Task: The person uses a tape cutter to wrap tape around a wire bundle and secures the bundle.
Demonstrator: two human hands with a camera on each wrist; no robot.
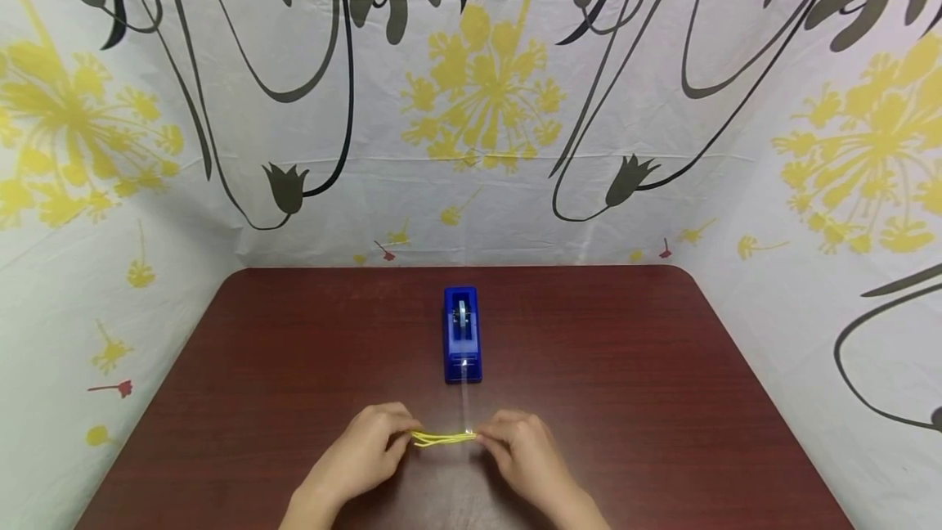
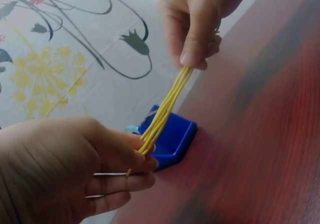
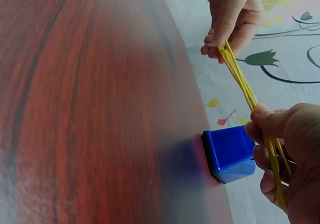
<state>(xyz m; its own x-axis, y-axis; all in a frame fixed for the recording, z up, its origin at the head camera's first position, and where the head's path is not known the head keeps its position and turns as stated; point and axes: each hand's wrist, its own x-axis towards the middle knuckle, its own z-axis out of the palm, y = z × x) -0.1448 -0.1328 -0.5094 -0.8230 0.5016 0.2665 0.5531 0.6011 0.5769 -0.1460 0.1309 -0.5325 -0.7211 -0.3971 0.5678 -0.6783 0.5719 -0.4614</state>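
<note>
Between both hands stretches a bundle of thin yellow strings, held roughly level above the table. My left hand pinches its left end between thumb and fingers; a short string tip pokes out below those fingers in the left wrist view. With thumb and forefinger my right hand pinches the bundle farther along, and the loose tails run down past its palm in the right wrist view. A clear strip of tape runs from the blue tape dispenser towards me and meets the strings beside my right fingertips.
The dispenser stands on the dark red wood-grain table, just beyond the hands, its cutting end facing me. A white cloth printed with yellow and grey flowers hangs behind the table and along both sides.
</note>
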